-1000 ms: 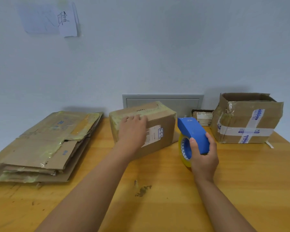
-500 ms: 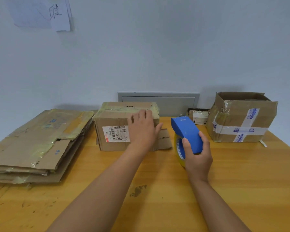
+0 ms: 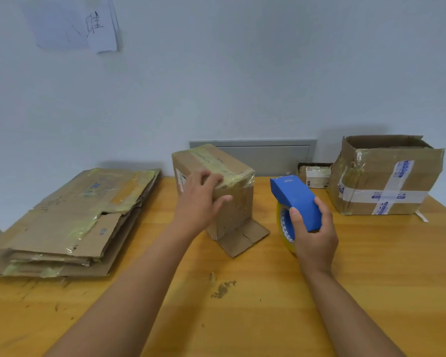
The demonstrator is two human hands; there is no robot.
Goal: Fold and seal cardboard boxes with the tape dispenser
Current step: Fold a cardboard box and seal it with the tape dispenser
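A small taped cardboard box (image 3: 232, 171) stands on the wooden table (image 3: 242, 318) at the middle, with one loose flap lying flat on the table at its near right. My left hand (image 3: 198, 204) grips the box's near top corner, fingers over the top and thumb on the near face. My right hand (image 3: 313, 235) holds a blue tape dispenser (image 3: 295, 202) by its body, just right of the box and apart from it. A yellowish tape roll (image 3: 283, 225) shows under the dispenser.
A stack of flattened cardboard boxes (image 3: 72, 215) lies at the left. An open-topped box with white tape (image 3: 386, 179) stands at the back right, and a tiny box (image 3: 314, 175) sits beside it. A grey panel (image 3: 276, 153) is in the wall behind.
My left hand has turned the box about its upright axis, so the labelled side now faces left and an end with the loose flap faces me. The dispenser has stayed about where it was.
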